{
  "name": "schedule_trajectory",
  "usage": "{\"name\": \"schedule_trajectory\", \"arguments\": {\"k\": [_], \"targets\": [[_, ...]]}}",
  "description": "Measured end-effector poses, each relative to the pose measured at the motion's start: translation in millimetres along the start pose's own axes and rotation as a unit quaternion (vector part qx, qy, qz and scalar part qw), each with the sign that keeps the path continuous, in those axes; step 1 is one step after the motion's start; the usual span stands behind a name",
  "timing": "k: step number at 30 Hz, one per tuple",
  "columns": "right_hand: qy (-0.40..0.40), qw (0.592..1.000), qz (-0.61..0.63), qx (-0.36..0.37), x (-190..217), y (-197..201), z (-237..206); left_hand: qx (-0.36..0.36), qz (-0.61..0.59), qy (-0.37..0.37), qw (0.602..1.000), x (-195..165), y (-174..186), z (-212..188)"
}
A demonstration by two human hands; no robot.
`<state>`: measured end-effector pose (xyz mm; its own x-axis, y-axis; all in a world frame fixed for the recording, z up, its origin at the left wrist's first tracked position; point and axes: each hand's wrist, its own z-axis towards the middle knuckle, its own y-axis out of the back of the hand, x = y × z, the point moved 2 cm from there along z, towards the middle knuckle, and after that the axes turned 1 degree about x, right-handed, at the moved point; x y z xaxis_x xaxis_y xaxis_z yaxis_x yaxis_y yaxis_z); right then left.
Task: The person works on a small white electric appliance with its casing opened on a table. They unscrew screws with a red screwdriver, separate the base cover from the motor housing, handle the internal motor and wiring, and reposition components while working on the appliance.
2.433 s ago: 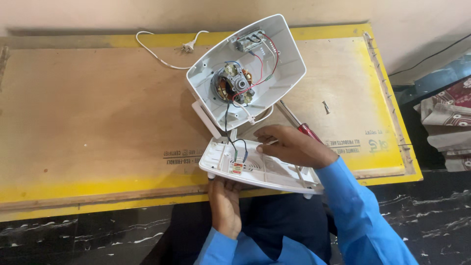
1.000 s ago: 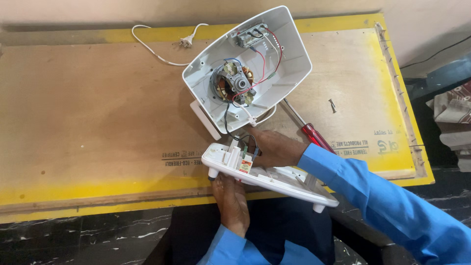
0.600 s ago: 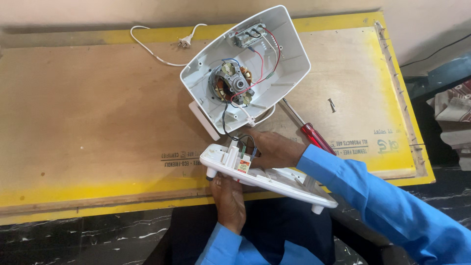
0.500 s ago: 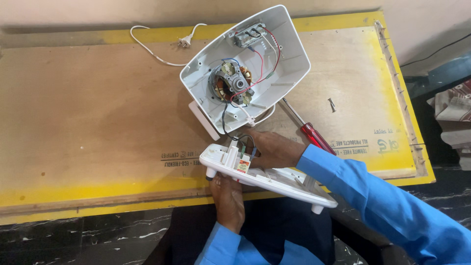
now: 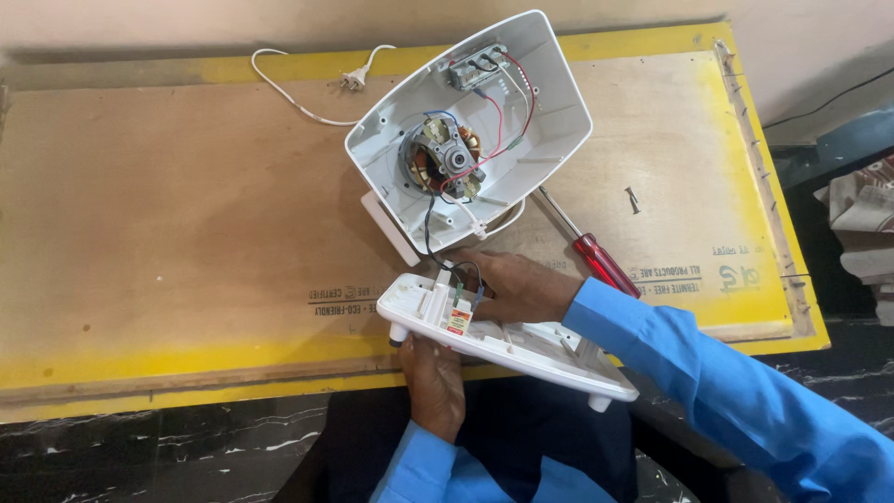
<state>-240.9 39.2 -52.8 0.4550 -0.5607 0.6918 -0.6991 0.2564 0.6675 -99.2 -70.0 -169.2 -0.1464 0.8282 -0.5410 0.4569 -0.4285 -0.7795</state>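
The person sat at the near edge of a plywood table (image 5: 168, 242) with a yellow border. The left hand (image 5: 434, 382) came up from below and gripped the near edge of a flat white plastic base plate (image 5: 521, 346), fingers curled shut around its underside and the thumb on its near rim, holding it tilted just above the table edge. The plate had small round feet, one at its left corner and one at its right end.

The right hand (image 5: 517, 284), in a blue sleeve, lay on top of the plate toward its left end. Its fingers were bent and pressed close around a small component (image 5: 458, 317) with a red and yellow label, where thin black wires (image 5: 436, 244) came down onto the plate. Whether the fingertips actually pinched the wires or only rested against them was hard to tell from this angle.

Those wires ran up to the open white housing (image 5: 549, 112), which lay just beyond the plate, tipped up with its hollow side facing the camera. Inside it sat a small motor (image 5: 445, 160) with copper windings, and farther in, a switch block (image 5: 477, 67) joined by red, blue and white leads.

To the right of the housing a screwdriver (image 5: 596, 256) with a red handle lay on the table, its handle near the right wrist. A white power cord with a plug (image 5: 352, 80) trailed across the far left part of the table. A small dark screw (image 5: 632, 199) lay farther right.
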Motion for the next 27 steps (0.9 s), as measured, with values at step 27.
{"name": "schedule_trajectory", "arguments": {"k": [27], "targets": [[-0.016, 0.999, -0.028, 0.018, 2.7, -5.5, 1.4, -0.091, 0.124, -0.023, 0.988, -10.0, 15.8, -6.5]]}}
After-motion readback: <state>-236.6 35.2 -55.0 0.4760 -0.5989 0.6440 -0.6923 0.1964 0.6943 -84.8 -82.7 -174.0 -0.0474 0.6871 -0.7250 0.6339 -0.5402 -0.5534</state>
